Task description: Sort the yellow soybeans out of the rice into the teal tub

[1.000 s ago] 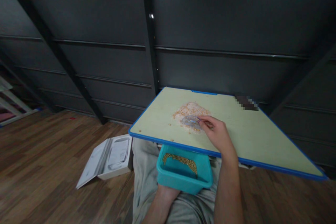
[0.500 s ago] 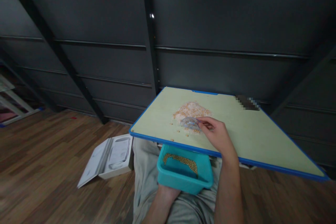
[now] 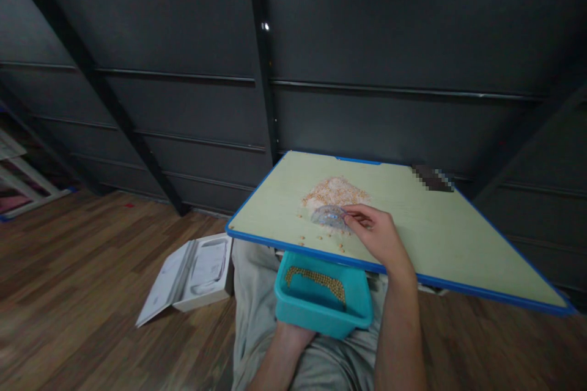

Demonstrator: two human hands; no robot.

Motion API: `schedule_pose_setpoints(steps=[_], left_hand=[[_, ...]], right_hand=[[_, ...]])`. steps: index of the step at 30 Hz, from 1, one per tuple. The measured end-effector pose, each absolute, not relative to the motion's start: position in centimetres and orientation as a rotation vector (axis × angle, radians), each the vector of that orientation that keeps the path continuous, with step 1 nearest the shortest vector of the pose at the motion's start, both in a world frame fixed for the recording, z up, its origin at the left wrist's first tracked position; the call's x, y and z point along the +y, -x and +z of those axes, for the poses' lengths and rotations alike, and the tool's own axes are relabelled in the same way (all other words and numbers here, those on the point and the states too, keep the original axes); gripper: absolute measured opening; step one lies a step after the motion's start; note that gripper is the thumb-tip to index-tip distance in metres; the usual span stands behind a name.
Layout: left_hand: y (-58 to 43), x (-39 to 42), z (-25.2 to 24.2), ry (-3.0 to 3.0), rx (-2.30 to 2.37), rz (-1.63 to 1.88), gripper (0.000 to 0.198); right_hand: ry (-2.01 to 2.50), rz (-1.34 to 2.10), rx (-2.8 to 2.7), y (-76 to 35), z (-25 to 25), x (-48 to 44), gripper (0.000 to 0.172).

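Note:
A pile of pale grains and yellow kernels point(image 3: 334, 191) lies on a cream board with a blue rim point(image 3: 440, 238) across my lap. My right hand point(image 3: 378, 235) is pinched on a small clear half-round plastic piece point(image 3: 328, 217) held at the near edge of the pile. A few loose yellow kernels point(image 3: 330, 239) lie between it and the board's near edge. Below that edge a teal tub point(image 3: 321, 302) holds a layer of yellow kernels. My left hand point(image 3: 293, 335) is under the tub, its fingers hidden.
An open white box point(image 3: 190, 275) lies on the wooden floor to the left. Dark metal panels and slanted beams point(image 3: 257, 61) rise right behind the board. A white frame point(image 3: 22, 186) stands at the far left. A small dark object point(image 3: 431, 176) sits at the board's far right edge.
The clear plastic piece has slid a little toward the near edge, and a few more yellow kernels now lie scattered close to that edge. The tub and my left hand stay in place.

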State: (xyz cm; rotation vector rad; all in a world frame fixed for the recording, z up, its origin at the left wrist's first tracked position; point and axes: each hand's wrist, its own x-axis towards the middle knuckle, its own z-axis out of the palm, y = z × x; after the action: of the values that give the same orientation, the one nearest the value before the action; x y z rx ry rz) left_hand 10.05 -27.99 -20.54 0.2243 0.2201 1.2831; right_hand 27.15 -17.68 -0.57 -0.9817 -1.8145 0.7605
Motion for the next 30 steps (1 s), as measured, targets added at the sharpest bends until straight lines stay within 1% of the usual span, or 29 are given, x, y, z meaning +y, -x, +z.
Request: schedule_pose_setpoints(steps=[3, 6, 10, 14, 20, 24, 30], left_hand=[[-10.0, -27.9, -21.2, -0.211, 0.207, 1.294, 0.054], [-10.0, -28.1, -20.8, -0.213, 0.205, 1.292, 0.056], [-10.2, -28.3, -19.2, -0.233, 0.205, 1.283, 0.058], [-10.6, -28.2, -17.8, -0.221, 0.221, 1.281, 0.054], [-11.4, -28.2, -15.2, -0.205, 0.19, 1.299, 0.053], [-11.7, -28.4, -13.4, -0.311, 0.129, 1.286, 0.053], [-11.9, -28.4, -12.7, -0.31, 0.117, 1.306, 0.048]], right_hand=[[0.977, 0.763, -1.809, -27.1, -0.5, -17.7, 0.022], [0.974, 0.757, -1.817, -27.1, -0.5, -17.7, 0.023], [0.964, 0.76, -1.831, -27.0, -0.4, -17.8, 0.023], [0.955, 0.768, -1.842, -27.0, -0.4, -17.9, 0.024], [0.911, 0.849, -1.878, -27.0, -0.2, -18.1, 0.026], [0.896, 0.897, -1.901, -26.9, -0.1, -18.3, 0.023], [0.875, 0.927, -1.935, -26.8, 0.2, -18.7, 0.021]])
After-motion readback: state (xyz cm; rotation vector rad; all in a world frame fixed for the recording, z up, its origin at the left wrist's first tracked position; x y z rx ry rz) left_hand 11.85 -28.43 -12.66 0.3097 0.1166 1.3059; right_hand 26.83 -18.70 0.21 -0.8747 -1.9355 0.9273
